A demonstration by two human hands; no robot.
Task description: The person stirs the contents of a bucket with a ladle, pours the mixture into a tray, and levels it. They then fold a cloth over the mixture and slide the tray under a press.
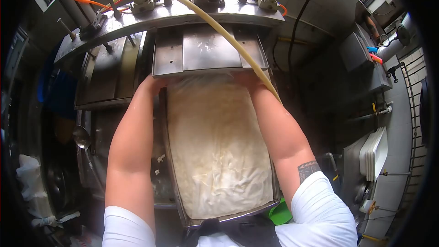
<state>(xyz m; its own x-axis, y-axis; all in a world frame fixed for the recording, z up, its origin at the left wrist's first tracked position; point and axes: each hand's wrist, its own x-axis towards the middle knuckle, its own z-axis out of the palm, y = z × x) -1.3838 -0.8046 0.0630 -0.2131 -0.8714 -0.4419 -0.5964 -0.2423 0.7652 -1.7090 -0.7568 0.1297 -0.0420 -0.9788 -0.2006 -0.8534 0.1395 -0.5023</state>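
Observation:
A long metal-framed tray (pixel 173 169) lies in front of me, filled with a pale, wrinkled cloth-covered slab (pixel 217 142). Both arms reach to its far end. My left hand (pixel 160 82) is at the far left corner, under the front edge of a steel press plate (pixel 208 50). At the far right corner is my right hand (pixel 249 80), beneath the same edge. The fingers of both hands are hidden or blurred, so what they hold cannot be made out. Creases gather in the cloth at the near end.
A second press plate (pixel 107 73) stands at the left. A steel beam (pixel 183 14) with valves spans the back, and a yellow hose (pixel 219 29) hangs across the plate. A ladle (pixel 81 136) is at the left, a green bowl (pixel 280 212) near the front, white trays (pixel 372 155) at right.

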